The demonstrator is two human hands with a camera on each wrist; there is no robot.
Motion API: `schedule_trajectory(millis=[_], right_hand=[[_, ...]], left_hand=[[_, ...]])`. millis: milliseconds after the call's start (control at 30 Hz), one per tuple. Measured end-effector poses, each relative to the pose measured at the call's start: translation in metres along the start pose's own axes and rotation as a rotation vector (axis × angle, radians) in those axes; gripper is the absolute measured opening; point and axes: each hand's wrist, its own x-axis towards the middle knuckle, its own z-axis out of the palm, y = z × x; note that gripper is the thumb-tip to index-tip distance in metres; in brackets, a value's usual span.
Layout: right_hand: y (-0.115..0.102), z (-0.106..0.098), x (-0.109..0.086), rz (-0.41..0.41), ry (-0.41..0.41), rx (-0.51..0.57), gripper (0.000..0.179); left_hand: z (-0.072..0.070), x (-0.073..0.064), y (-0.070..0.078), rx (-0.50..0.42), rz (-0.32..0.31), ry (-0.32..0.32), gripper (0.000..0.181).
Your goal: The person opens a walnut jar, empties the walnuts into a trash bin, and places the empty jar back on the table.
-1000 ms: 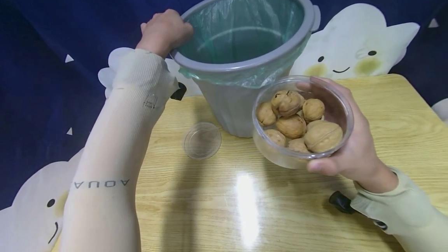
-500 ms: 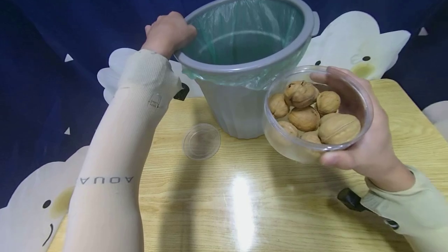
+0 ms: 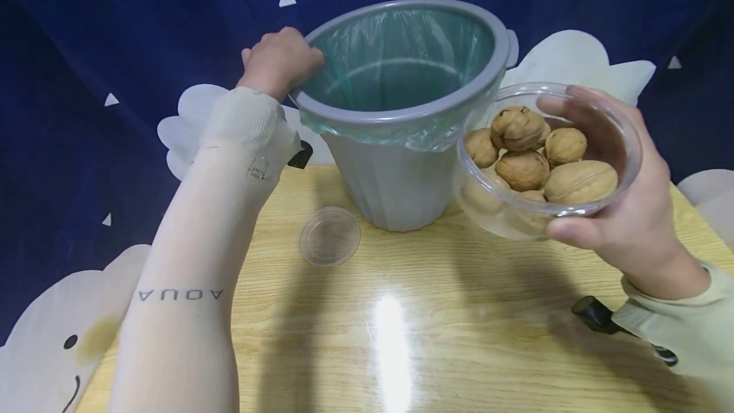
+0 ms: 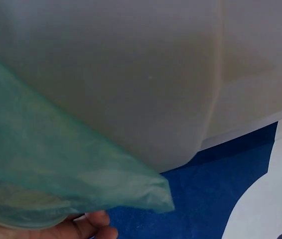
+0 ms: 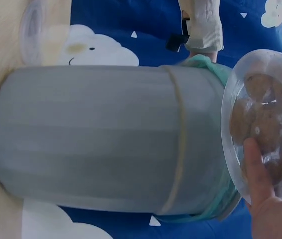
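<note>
A grey trash can (image 3: 395, 183) lined with a green plastic bag (image 3: 413, 43) stands on the table. At its left rim, my left hand (image 3: 281, 61) grips the edge, fingers curled over it; the left wrist view shows fingertips (image 4: 98, 221) below the bag's overhang. My right hand (image 3: 636, 202) holds a clear plastic bowl (image 3: 516, 228) from its right side, raised in the air just right of the can. Several walnuts (image 3: 522, 169) lie in the bowl, which tilts slightly toward the head camera. In the right wrist view, a finger (image 5: 255, 169) lies along the bowl's underside.
A clear round lid (image 3: 329, 236) lies flat on the wooden table (image 3: 355, 336), left of the can's base. Behind the table hangs a dark blue cloth (image 3: 189, 11) with white triangles and cloud shapes. Dark straps or devices (image 3: 596, 314) sit at both wrists.
My right hand has carried the bowl of walnuts to the right and slightly up. The left hand keeps its grip on the can's rim, and the head view has shifted a little.
</note>
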Motion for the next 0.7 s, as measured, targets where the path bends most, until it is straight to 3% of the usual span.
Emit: schedule_trajectory(millis=[267,700], right_hand=[[-0.007,-0.016,0.002,0.034,0.021,-0.086,0.108],[-0.018,-0.029,0.015,0.053,0.011,-0.142,0.111]], left_hand=[[0.002,0.004,0.006,0.006,0.0,-0.02,0.019],[0.004,-0.006,0.012,-0.023,-0.01,-0.012,0.021]])
